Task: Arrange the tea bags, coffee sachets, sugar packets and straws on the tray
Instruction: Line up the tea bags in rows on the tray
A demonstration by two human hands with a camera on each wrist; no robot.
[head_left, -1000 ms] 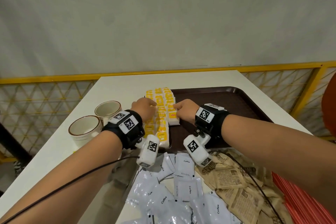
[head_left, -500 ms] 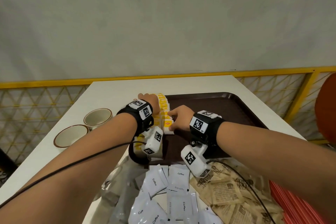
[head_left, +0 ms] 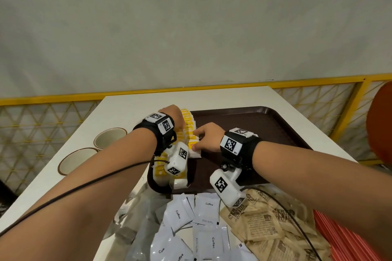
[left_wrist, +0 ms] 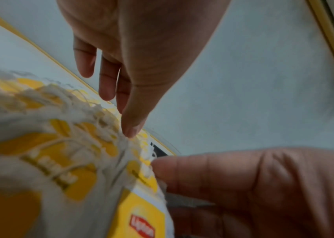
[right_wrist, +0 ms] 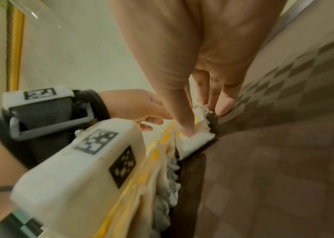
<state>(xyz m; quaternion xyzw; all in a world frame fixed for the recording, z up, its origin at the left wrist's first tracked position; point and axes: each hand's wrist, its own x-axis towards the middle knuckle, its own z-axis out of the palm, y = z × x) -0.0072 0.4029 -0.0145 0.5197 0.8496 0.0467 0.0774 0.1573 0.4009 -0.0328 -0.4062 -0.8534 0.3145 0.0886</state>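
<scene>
On the white table (head_left: 131,108), the left hand (head_left: 172,113) has advanced along the tea bags (head_left: 189,131) at the tray (head_left: 265,125) left edge, both it and the right hand (head_left: 209,136) pressing with straight fingers, row nearly squared.

Yellow-and-white tea bags (head_left: 188,131) lie in an overlapping row along the left edge of the dark brown tray (head_left: 254,125). White coffee sachets (head_left: 203,218) lie heaped just before the tray, with brown printed sugar packets (head_left: 267,229) to their right and red straws (head_left: 343,237) beyond those.
</scene>
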